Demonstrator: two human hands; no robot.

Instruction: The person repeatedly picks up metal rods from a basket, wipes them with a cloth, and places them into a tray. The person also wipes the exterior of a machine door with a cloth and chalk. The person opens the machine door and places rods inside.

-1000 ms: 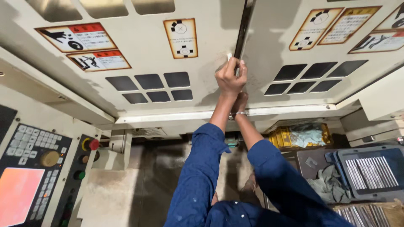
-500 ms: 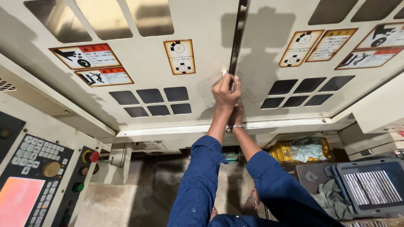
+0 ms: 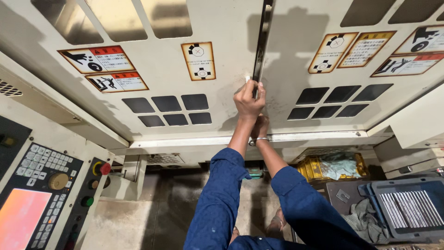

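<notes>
Two cream machine doors meet at a dark vertical seam [image 3: 262, 41]. My left hand [image 3: 249, 99] is raised and closed around the edge of the left door [image 3: 222, 106] at that seam, with a small white bit showing above the fingers. My right hand [image 3: 262, 126], with a metal bangle on the wrist, sits just below it against the seam. It is partly hidden behind my left forearm, so its grip is unclear. Both arms wear blue sleeves.
A control panel [image 3: 41, 185] with keypad, dial, red knob and orange screen stands at the lower left. Lower right holds a yellow crate [image 3: 314, 169] with cloth and a dark tray of metal strips [image 3: 407, 208]. Warning labels and dark vents cover both doors.
Both hands stay at the door seam. My view has tilted up a little, so the labels and vents sit lower in the picture and more of the door windows shows.
</notes>
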